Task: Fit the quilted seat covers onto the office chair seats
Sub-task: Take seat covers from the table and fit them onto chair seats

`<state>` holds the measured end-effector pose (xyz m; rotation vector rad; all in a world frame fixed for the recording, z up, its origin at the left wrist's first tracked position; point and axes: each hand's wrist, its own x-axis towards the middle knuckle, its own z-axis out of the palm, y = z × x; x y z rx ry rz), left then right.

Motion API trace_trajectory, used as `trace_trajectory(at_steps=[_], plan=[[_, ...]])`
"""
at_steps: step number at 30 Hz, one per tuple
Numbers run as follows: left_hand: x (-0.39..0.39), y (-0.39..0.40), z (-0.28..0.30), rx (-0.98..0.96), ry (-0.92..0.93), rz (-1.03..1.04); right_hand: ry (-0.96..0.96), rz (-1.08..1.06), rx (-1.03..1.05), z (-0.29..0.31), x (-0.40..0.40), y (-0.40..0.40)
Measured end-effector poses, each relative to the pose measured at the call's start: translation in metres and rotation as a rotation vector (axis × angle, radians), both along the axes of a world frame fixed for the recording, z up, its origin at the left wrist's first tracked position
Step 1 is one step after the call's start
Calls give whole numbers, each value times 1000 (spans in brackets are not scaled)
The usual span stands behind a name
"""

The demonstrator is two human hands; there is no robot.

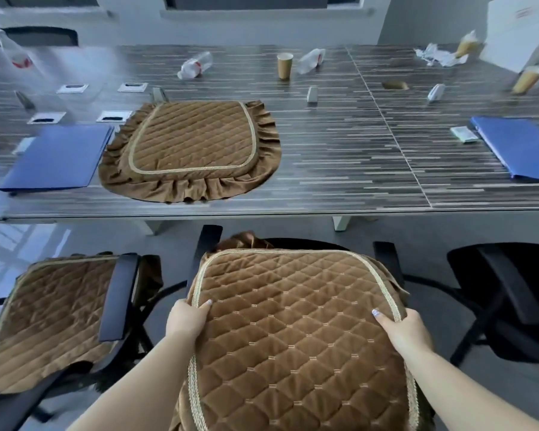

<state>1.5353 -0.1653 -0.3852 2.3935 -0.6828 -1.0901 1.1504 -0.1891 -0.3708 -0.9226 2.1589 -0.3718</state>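
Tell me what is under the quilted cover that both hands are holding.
Black chair armrests flank the quilted cover, and dark chair parts show behind it. The left hand and right hand grip its sides. The seat itself is hidden.

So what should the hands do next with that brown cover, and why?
Probably pull the cover down over the seat's side edges. Both hands, left and right, grip its sides, and the quilted top already lies across the middle chair, but the frill at the back looks bunched up rather than tucked under.
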Motion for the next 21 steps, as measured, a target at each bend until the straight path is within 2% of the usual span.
trace_trajectory(at_steps=[4, 10, 21], plan=[[-2, 3, -18, 58, 12, -22, 37, 20, 51, -13, 4, -1], [-8, -16, -25, 5, 67, -68, 104, 23, 44, -26, 4, -34], [-13, -118, -83, 73, 39, -240, 188, 55, -36, -77, 6, -119]])
